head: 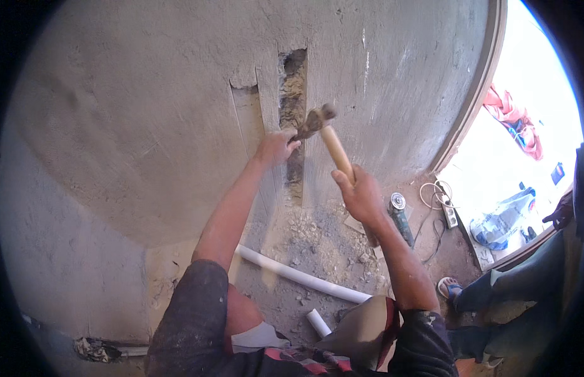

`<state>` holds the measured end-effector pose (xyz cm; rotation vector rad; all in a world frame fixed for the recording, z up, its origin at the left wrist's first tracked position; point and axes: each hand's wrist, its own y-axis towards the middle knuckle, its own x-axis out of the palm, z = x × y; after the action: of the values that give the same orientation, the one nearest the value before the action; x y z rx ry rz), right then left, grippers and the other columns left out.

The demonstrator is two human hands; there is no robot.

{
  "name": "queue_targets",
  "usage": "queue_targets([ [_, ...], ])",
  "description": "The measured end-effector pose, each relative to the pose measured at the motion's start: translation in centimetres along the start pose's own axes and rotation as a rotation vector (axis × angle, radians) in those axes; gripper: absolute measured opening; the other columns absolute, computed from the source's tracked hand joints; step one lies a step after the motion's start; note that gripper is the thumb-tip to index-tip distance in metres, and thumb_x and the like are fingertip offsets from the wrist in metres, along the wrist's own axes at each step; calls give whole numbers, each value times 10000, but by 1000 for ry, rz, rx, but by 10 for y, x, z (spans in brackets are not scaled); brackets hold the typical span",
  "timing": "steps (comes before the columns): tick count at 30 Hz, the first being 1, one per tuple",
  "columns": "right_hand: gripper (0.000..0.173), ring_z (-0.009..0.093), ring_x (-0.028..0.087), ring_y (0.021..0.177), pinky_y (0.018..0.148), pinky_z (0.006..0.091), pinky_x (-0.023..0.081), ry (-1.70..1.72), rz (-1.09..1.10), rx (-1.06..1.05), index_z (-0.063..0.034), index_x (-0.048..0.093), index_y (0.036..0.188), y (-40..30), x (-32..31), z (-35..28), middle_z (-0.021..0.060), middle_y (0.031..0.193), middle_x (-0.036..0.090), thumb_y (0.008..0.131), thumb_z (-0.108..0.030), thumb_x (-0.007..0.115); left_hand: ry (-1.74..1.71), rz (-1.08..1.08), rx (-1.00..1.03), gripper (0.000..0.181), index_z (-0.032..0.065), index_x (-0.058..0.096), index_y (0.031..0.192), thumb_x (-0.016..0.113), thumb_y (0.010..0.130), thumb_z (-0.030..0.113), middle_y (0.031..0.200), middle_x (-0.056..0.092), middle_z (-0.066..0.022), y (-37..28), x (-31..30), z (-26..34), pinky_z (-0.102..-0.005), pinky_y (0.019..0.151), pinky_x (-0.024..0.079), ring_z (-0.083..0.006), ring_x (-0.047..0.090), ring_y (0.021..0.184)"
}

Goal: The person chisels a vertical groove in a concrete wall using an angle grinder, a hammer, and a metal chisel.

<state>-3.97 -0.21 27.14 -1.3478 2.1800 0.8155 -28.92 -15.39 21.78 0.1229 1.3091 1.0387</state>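
Observation:
A hammer (320, 118) with a wooden handle is gripped in my right hand (362, 193). Its blurred head is close beside my left hand (277, 148), which is closed around what looks like a dark metal chisel, mostly hidden by the fingers and the hammer head. Both hands are in front of a deep vertical groove (292, 89) cut into the grey plastered wall (179, 118), its inside rough and broken. Left of it, a shallower cut strip (248, 110) runs down the wall between straight score lines.
Rubble (315, 231) covers the floor below the groove. A curved white pipe (301, 278) and a short pipe piece (318, 323) lie nearer me. An angle grinder (401, 219) and a power strip (448, 212) lie at right. Another person's leg (504, 278) is by the doorway.

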Motion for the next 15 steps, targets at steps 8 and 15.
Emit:
queue_targets([
  [8,324,106,496,554,510,269,426,564,492,-555,-23,549,1092,-21,-107,-87,34,700,517,989,-327,506,70,-66,-81,372,87,643,1156,654,875,330,988,672,-226,-10,-16,-10,-464,819,502,-405,638,955],
  [15,321,394,621,837,680,468,481,305,509,-519,11,503,1070,15,-4,-20,226,915,638,933,-276,553,51,-99,-103,377,83,643,1145,656,872,342,981,672,-224,5,-18,3,-476,821,498,-401,636,951],
])
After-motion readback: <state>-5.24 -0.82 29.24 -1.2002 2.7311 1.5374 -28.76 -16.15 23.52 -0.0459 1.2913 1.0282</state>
